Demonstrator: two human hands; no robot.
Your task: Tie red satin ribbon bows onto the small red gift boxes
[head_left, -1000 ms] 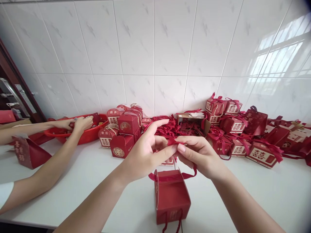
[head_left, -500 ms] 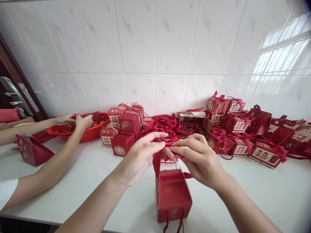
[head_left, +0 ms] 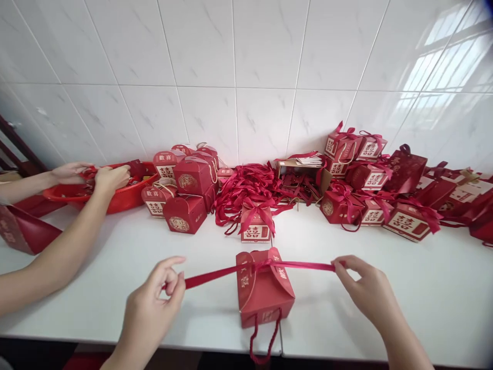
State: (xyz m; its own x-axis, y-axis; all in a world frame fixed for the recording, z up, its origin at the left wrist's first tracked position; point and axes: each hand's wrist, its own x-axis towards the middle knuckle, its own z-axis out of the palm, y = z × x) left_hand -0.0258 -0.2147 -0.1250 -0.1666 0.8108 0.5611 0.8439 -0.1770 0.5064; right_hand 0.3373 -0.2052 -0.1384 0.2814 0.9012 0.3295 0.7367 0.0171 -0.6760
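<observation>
A red gift box (head_left: 265, 293) stands on the white table in front of me, its curved top flaps folded together. A red ribbon (head_left: 304, 265) crosses its top with a knot in the middle and stretches out nearly straight to both sides. My left hand (head_left: 156, 303) pinches the ribbon's left end, fingers closed. The right end is pinched between thumb and forefinger of my right hand (head_left: 365, 288). At the box's near side a dark red cord handle (head_left: 265, 349) hangs over the table edge.
Behind the box sits a smaller ribboned box (head_left: 256, 226), then a heap of red ribbons (head_left: 250, 190) and an open carton (head_left: 302, 174). Boxes are stacked left (head_left: 188, 180) and right (head_left: 373, 180). A co-worker's hands (head_left: 110, 177) reach into a red basin (head_left: 127, 198).
My hands have moved apart from above the box, drawing the ribbon out to both sides. The box's top flaps, open before, are now folded in under the knot. The view has tipped down slightly.
</observation>
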